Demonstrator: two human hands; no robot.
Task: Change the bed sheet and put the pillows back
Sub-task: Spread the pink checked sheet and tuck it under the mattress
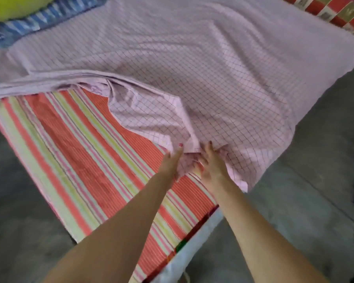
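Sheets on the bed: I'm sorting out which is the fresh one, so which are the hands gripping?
The lilac checked sheet. Both the left hand and right hand bunch its near edge; the red striped sheet lies flat and partly uncovered underneath.

No writing, label, brand, number or sign could be read anywhere in the view.
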